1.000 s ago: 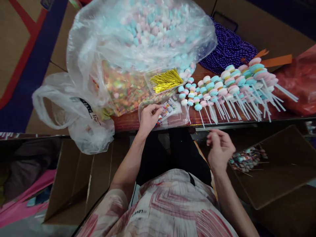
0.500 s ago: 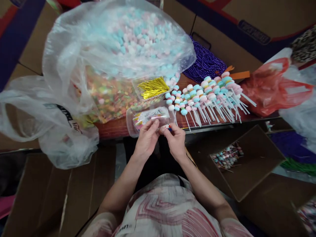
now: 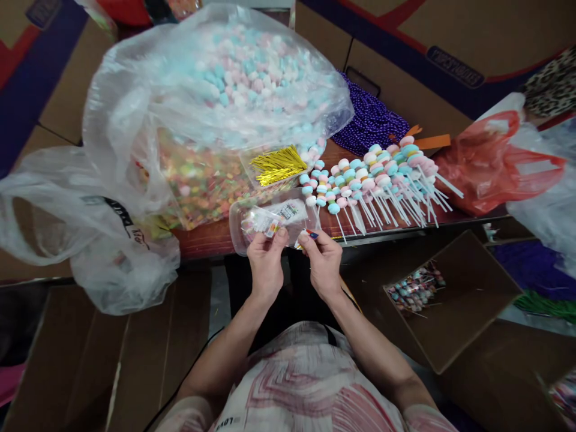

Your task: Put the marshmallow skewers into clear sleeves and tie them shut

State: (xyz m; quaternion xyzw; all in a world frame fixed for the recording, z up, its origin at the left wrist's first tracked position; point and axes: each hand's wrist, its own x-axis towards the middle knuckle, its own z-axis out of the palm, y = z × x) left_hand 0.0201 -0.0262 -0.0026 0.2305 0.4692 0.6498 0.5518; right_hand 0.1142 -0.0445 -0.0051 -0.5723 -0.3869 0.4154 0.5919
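Observation:
My left hand point(image 3: 265, 264) is closed, thumb against fingers, on a small printed label point(image 3: 272, 227). In my right hand point(image 3: 324, 261) a small printed piece with blue and red point(image 3: 310, 234) is pinched; its kind is partly hidden by the fingers. Both hands are at the front edge of the table, a little apart, just before a clear plastic tray point(image 3: 236, 231) with printed clear bags in it. Behind that tray, a small clear box holds gold twist ties point(image 3: 279, 165). Right of the trays lie several candy skewers point(image 3: 360, 178) of pink, white and blue pieces on white sticks.
Large clear bags of pastel candy point(image 3: 252, 75) and orange-green candy point(image 3: 198, 180) fill the back left. Purple cord point(image 3: 369, 117) and a red plastic bag point(image 3: 486, 165) lie on the right. Below the table edge, an open carton point(image 3: 468, 306) contains wrapped skewers.
My hands have moved slightly apart. The small label now shows in my left fingers, and my right hand still pinches its printed piece. The view has shifted slightly.

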